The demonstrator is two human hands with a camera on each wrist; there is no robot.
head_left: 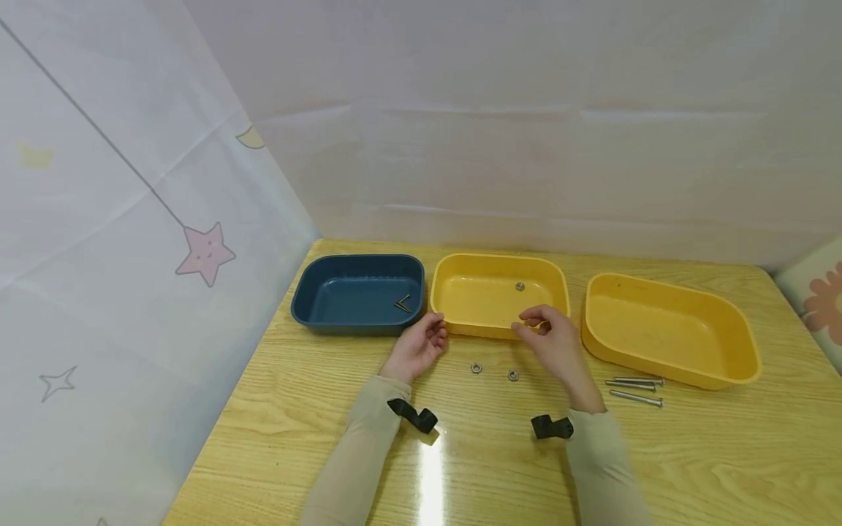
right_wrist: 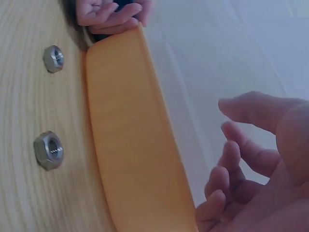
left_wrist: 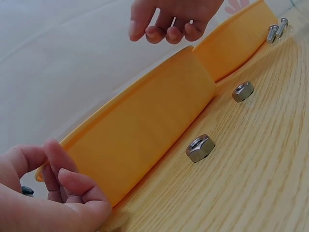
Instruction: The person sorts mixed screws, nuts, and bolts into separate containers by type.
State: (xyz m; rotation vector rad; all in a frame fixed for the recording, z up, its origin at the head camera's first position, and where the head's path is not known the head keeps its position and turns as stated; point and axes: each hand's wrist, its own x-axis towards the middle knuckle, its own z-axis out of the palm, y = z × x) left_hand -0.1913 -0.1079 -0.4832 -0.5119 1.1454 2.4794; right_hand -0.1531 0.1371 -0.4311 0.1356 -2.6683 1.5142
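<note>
Over near right rim of middle yellow tray (head_left: 470, 296), right hand (head_left: 554, 340), thumb and fingertips narrowly parted. At tray's near left corner, left hand (head_left: 419, 346), fingers loosely curled. One nut (head_left: 520, 286) inside tray, far right; two loose nuts (head_left: 513, 375) on table (head_left: 487, 467), near side.

The rounded rectangular plastic left tray (head_left: 342, 301) is dark blue, the slim metal screws (head_left: 403, 305) brownish; the similar middle tray (head_left: 473, 298) and right tray (head_left: 671, 336) are yellow. Hexagonal metal nuts (left_wrist: 200, 148) and long metal bolts (head_left: 636, 398) are silver-grey. The wooden tabletop (head_left: 296, 387) is pale tan with streaky grain; the white sheet (head_left: 99, 241) wears a pink star (head_left: 206, 253) (outlined in grey).
</note>
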